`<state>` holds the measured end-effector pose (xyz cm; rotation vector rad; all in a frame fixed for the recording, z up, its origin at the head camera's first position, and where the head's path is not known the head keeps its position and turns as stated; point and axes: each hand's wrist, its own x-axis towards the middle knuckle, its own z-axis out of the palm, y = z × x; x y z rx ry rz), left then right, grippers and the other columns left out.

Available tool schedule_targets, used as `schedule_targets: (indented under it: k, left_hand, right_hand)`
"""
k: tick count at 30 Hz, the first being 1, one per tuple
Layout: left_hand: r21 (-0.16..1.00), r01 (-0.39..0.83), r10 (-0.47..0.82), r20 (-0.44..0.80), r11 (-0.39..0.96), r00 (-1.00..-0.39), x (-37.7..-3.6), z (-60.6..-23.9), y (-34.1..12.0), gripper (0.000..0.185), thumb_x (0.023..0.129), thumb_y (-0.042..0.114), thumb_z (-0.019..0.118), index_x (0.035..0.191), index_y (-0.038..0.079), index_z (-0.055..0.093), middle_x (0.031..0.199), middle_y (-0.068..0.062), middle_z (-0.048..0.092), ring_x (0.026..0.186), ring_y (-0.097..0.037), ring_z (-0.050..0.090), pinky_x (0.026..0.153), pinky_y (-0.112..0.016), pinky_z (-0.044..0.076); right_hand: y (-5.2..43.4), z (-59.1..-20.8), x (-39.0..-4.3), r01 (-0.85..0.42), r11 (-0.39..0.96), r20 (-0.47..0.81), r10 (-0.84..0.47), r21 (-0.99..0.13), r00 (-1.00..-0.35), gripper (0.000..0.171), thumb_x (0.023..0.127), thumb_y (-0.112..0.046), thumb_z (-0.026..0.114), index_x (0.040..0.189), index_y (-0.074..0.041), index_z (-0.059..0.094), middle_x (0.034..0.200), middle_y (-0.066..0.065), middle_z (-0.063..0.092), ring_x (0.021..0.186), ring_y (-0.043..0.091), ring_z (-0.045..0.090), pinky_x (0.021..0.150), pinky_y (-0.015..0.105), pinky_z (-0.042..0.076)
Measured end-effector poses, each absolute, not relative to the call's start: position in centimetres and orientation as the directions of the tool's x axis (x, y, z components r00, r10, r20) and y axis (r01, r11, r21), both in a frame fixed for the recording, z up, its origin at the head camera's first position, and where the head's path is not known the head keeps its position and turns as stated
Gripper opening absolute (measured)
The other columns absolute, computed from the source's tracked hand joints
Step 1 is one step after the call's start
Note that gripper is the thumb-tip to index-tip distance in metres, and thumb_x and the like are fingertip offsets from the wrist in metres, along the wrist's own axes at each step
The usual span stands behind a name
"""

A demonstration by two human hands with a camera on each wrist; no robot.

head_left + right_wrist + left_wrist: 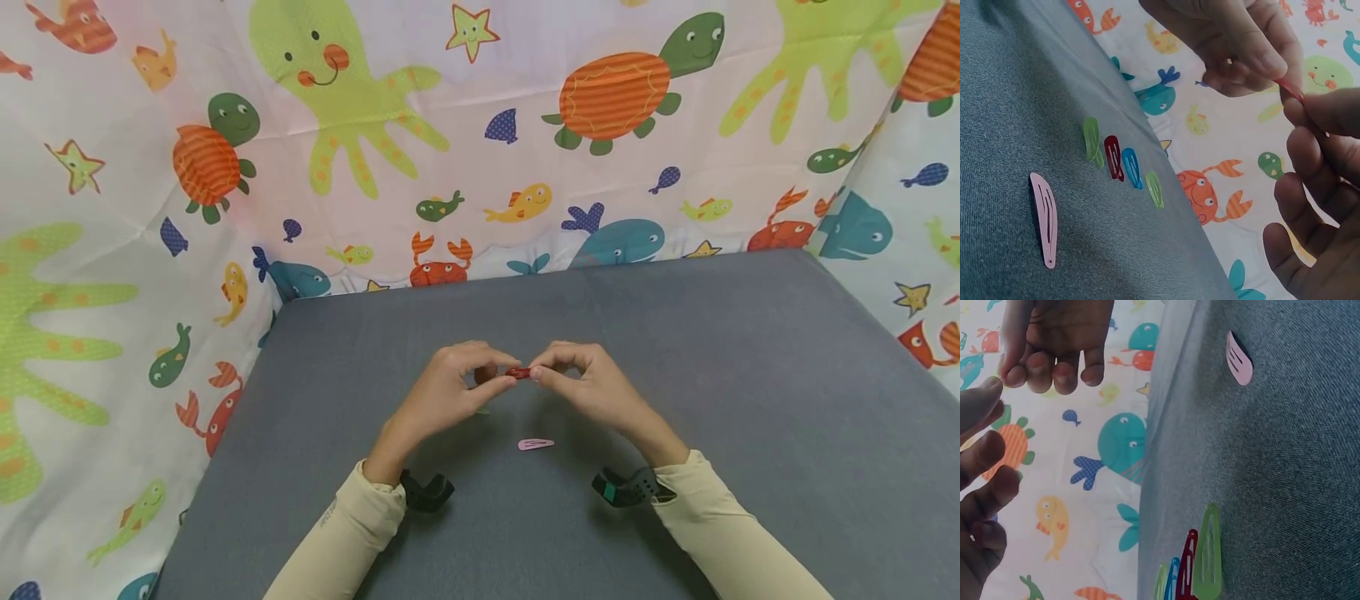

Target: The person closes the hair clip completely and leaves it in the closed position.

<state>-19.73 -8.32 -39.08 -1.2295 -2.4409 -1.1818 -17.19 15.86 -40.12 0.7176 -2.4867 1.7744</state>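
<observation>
Pinching, head view: L hand (457,385) & R hand (592,385) grip opp. ends of a red clip (518,373), held above the desk (750,375); a loose fingertip could drop it near the pink clip (528,445). Mark on L sleeve (360,529) illegible. L-wrist view: green clip (1208,589) in a close-set row of four, w/ no readable brand. R-wrist view: red clip thin, edge-on; uneven pressure might flick it away. No lettering legible.

Passage: bench (787,358) either flank, outside left hand (453,390) and right hand (596,387) | Blocked: red clip (518,372), pinched by both, bridging them | Low obstacles: pink clip (531,445) between wrists (386,454), four-clip row (1126,157) | Rear limit: patterned cloth (495,175)
</observation>
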Motion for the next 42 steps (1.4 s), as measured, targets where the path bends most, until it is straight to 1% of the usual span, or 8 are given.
schedule_targets:
  k: [4,12,15,20,25,32,36,42]
  left_hand:
    - [0.482,0.79,0.59,0.532,0.378,-0.607,-19.8,-39.1,-8.1,0.021,0.087,0.02,0.082,0.108,0.019,0.078,0.074,0.006,0.056,0.073,-0.015,0.055,0.07,-0.025,0.045]
    - [0.318,0.836,0.588,0.6,0.447,-0.542,-19.7,-39.3,-8.2,0.019,0.084,0.02,0.085,0.102,0.018,0.08,0.071,0.004,0.057,0.071,-0.006,0.045,0.067,-0.025,0.039]
    - [0.286,0.845,0.586,0.619,0.452,-0.522,-19.6,-39.4,-8.1,0.017,0.085,0.019,0.084,0.101,0.017,0.08,0.07,0.004,0.058,0.07,-0.007,0.045,0.067,-0.026,0.038]
    - [0.285,0.853,0.574,0.641,0.437,-0.509,-19.6,-39.5,-8.0,0.014,0.084,0.014,0.081,0.098,0.016,0.079,0.072,0.005,0.058,0.069,-0.012,0.05,0.066,-0.026,0.04]
    - [0.294,0.845,0.561,0.644,0.446,-0.52,-19.6,-39.8,-7.9,0.012,0.084,0.011,0.076,0.096,0.015,0.077,0.073,0.005,0.058,0.069,-0.016,0.053,0.065,-0.025,0.04]
    - [0.324,0.826,0.562,0.614,0.461,-0.554,-19.7,-40.0,-7.9,0.011,0.084,0.011,0.076,0.094,0.016,0.076,0.074,0.006,0.058,0.072,-0.008,0.048,0.066,-0.024,0.041]
    - [0.334,0.814,0.562,0.597,0.475,-0.573,-19.7,-40.1,-8.0,0.012,0.082,0.01,0.077,0.093,0.017,0.076,0.073,0.006,0.057,0.072,-0.007,0.048,0.065,-0.024,0.041]
    - [0.359,0.789,0.564,0.557,0.499,-0.61,-19.9,-40.4,-7.9,0.011,0.083,0.012,0.077,0.094,0.017,0.076,0.073,0.006,0.056,0.072,-0.013,0.052,0.065,-0.024,0.041]
  right_hand:
    - [15.7,-40.1,-17.1,-0.311,0.29,0.217,-0.313,-0.905,-0.925,0.012,0.099,-0.019,0.067,0.098,-0.015,0.078,0.09,-0.004,0.07,0.083,0.018,0.059,0.073,0.033,0.047]
    - [15.4,-40.2,-17.1,-0.238,0.277,0.152,-0.301,-0.931,-0.941,0.013,0.099,-0.021,0.067,0.099,-0.012,0.077,0.094,-0.001,0.071,0.085,0.019,0.058,0.074,0.034,0.046]
    - [15.3,-40.4,-17.2,-0.229,0.276,0.142,-0.3,-0.934,-0.943,0.014,0.099,-0.021,0.067,0.099,-0.011,0.077,0.094,0.002,0.071,0.085,0.02,0.058,0.073,0.034,0.045]
    - [15.2,-40.6,-17.2,-0.229,0.287,0.137,-0.307,-0.93,-0.942,0.014,0.099,-0.021,0.068,0.099,-0.01,0.077,0.094,0.004,0.071,0.086,0.022,0.058,0.074,0.034,0.045]
    - [15.1,-40.7,-17.2,-0.24,0.298,0.139,-0.323,-0.924,-0.936,0.012,0.099,-0.02,0.067,0.098,-0.013,0.077,0.093,0.004,0.071,0.084,0.022,0.059,0.073,0.033,0.045]
    - [15.2,-40.7,-17.2,-0.306,0.322,0.195,-0.333,-0.896,-0.923,0.011,0.098,-0.018,0.069,0.103,-0.012,0.077,0.096,0.008,0.072,0.085,0.021,0.062,0.076,0.032,0.051]
    - [15.1,-40.8,-17.2,-0.393,0.354,0.286,-0.319,-0.848,-0.904,0.011,0.093,-0.015,0.075,0.103,-0.013,0.076,0.094,0.002,0.071,0.085,0.019,0.063,0.078,0.031,0.051]
    - [15.2,-41.1,-17.5,-0.558,0.442,0.458,-0.318,-0.703,-0.83,0.016,0.084,-0.01,0.083,0.098,-0.016,0.076,0.089,-0.005,0.067,0.087,0.019,0.059,0.079,0.029,0.048]
